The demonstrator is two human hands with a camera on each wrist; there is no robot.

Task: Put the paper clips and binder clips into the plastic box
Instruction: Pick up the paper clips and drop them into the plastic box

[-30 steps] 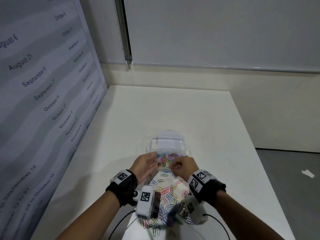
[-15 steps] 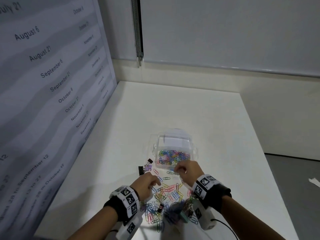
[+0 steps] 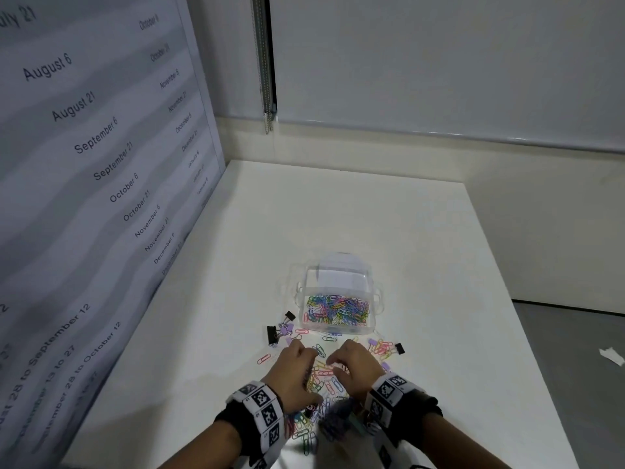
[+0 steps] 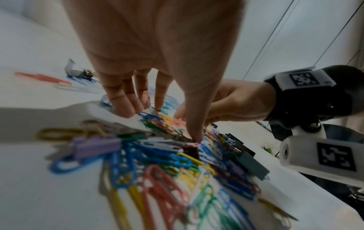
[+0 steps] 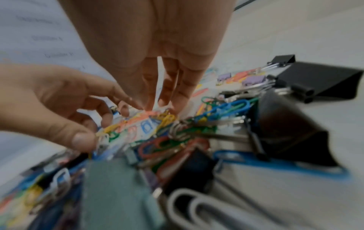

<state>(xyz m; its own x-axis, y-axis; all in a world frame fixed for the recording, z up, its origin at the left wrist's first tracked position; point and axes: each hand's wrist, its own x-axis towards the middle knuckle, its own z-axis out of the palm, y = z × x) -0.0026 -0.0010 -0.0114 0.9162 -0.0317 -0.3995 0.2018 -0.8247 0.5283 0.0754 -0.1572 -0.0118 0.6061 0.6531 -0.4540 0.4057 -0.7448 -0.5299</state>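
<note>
A clear plastic box [image 3: 374,301] stands open mid-table with several coloured paper clips [image 3: 336,309] inside. Loose paper clips [image 3: 326,379] lie heaped in front of it, between my hands. My left hand [image 3: 309,370] reaches down onto the heap; its fingers [image 4: 126,107] and thumb touch the clips well apart from each other. My right hand [image 3: 338,367] points straight fingers [image 5: 167,96] down onto the same heap. Black binder clips [image 3: 271,334] and purple ones [image 3: 285,330] lie left of the box. Another black binder clip [image 3: 399,348] lies to the right, and more binder clips [image 5: 315,80] sit near my right wrist.
A wall panel printed with dates [image 3: 101,164] runs along the table's left edge. The white table [image 3: 338,214] stretches beyond the box to a back wall. The table's right edge [image 3: 527,333] drops to a grey floor with a paper scrap [image 3: 612,355].
Both hands drew back from the box's near edge and came down onto the loose heap of clips. The binder clips left of the box came into view.
</note>
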